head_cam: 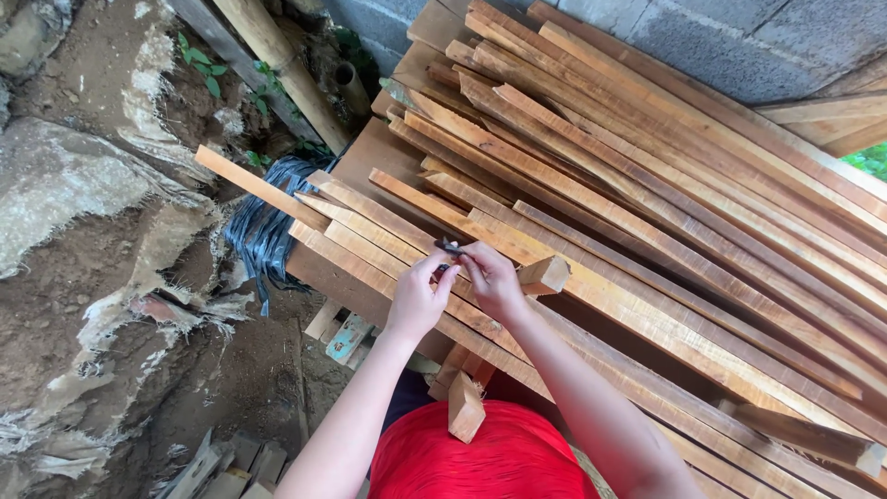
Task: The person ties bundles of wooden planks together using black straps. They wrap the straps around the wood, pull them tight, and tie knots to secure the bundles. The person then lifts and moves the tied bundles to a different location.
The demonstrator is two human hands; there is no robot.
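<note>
pretty cramped: stacked wooden slats (pixel 647 212) fill the right, block wall (pixel 702 37) behind, open dirt ground (pixel 139 305) to the left
</note>
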